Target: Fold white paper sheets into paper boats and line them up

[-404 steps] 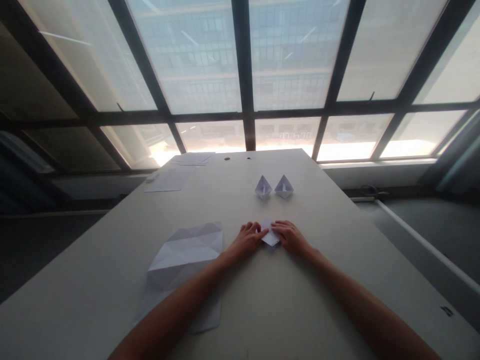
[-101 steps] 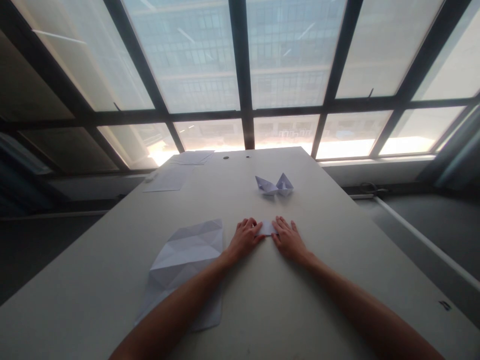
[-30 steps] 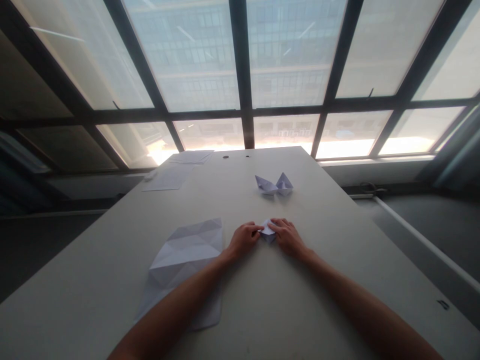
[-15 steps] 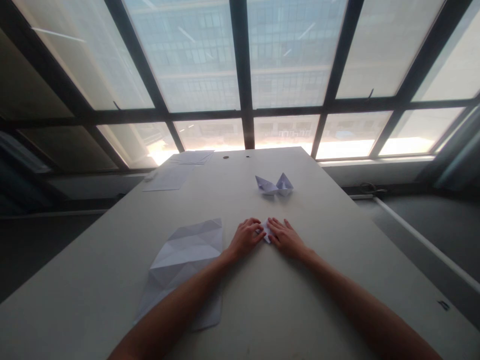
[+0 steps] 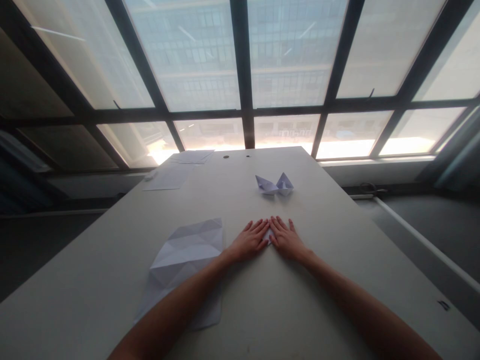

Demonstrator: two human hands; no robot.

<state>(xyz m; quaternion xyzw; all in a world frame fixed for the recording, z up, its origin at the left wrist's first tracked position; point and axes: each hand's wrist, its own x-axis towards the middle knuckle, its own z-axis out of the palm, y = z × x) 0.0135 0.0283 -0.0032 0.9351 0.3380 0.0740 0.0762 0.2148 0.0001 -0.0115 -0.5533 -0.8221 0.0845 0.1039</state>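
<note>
My left hand (image 5: 250, 241) lies flat with its fingers stretched out, pressing on the left side of a small folded paper (image 5: 268, 236). Flat on the right side of the same paper rests my right hand (image 5: 285, 240), fingers extended and thumb inward. Only a narrow white strip of the paper shows between the two hands; the rest is hidden under them. Beyond the hands stands a folded paper boat (image 5: 275, 186) with two raised points. A large creased sheet of paper (image 5: 187, 250) lies to the left, partly behind my left forearm.
The white table (image 5: 318, 300) stretches away toward tall windows. Several loose paper sheets (image 5: 191, 157) lie at its far left, with another white sheet (image 5: 168, 179) nearer. A small dark mark (image 5: 443, 305) shows near the right edge.
My left hand has gone from curled fingers at the folded paper to lying flat on it. My right hand has shifted slightly and stays flat.
</note>
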